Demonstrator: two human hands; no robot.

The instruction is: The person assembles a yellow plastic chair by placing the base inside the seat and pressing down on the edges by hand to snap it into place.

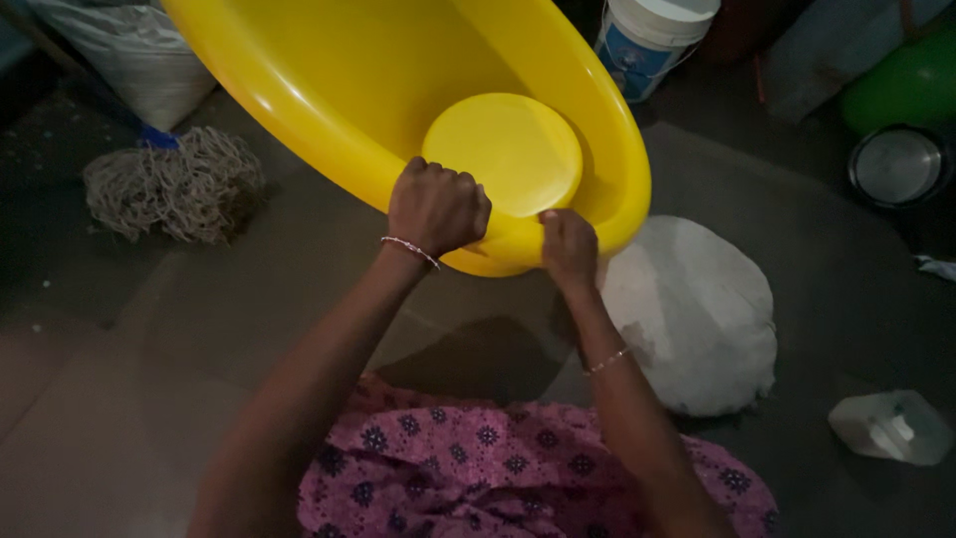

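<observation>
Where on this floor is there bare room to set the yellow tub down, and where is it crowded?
Bare floor lies at the left, below the mop head. The right is crowded: white sack, clear bottle, steel bowl. The left hand and right hand grip the yellow tub by its rim.

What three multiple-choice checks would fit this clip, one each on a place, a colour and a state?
1. Where does the mop head lie?
A. Inside the tub
B. On the floor left of the tub
C. On the white sack

2. What colour is the tub?
A. Yellow
B. Green
C. White

3. How is the tub held?
A. Flat on the floor, untouched
B. By one hand only
C. Tilted, both hands at its near rim

Answers: 1 B, it lies on the floor apart from the tub. 2 A, all of it is yellow. 3 C, the left hand and right hand grip the rim.
</observation>
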